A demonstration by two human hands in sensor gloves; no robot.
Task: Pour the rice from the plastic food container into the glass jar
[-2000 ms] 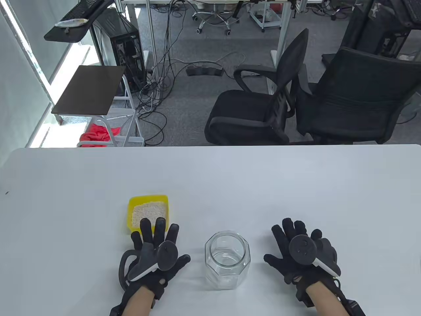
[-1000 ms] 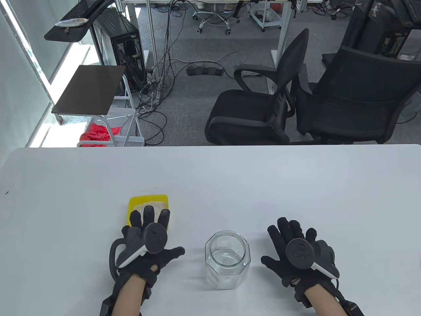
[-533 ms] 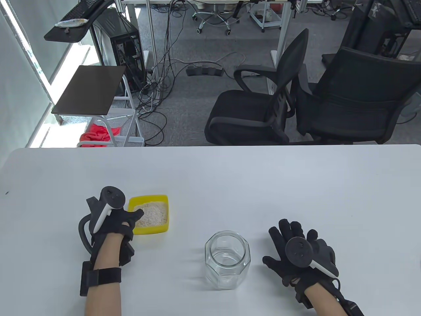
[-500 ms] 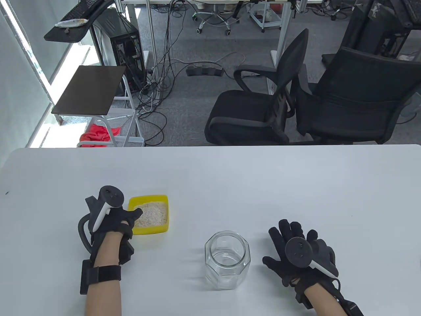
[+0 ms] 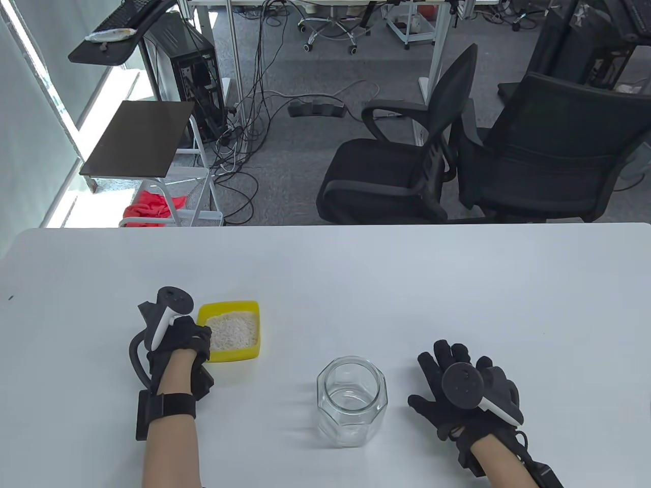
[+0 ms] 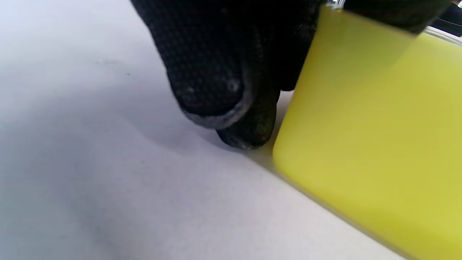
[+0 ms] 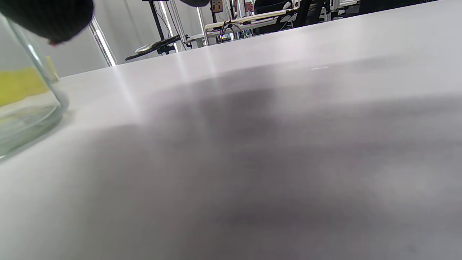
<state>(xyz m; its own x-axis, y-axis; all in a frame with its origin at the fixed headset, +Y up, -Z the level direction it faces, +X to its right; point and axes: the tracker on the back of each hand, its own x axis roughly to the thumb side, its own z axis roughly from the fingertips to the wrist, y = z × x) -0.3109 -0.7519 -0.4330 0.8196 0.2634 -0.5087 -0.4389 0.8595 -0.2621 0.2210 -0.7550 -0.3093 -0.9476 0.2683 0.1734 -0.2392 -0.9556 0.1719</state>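
Observation:
A yellow plastic food container (image 5: 237, 353) holding white rice (image 5: 234, 330) stands on the white table (image 5: 356, 284), left of centre. My left hand (image 5: 199, 338) is at its left side and grips the left wall. In the left wrist view the gloved fingers (image 6: 213, 83) lie against the outside of the yellow wall (image 6: 368, 144). An empty clear glass jar (image 5: 352, 401) stands upright, to the right of and nearer than the container. My right hand (image 5: 447, 373) rests flat on the table right of the jar, fingers spread, apart from it. The jar's base (image 7: 21, 112) shows in the right wrist view.
Two black office chairs (image 5: 407, 168) stand beyond the table's far edge. A small side table (image 5: 137, 137) and a computer tower (image 5: 185, 71) are on the floor at far left. The table's far edge runs across the view's middle.
My left hand moved from over the container round to its left side and closed on its left wall. The container, jar and right hand have hardly moved.

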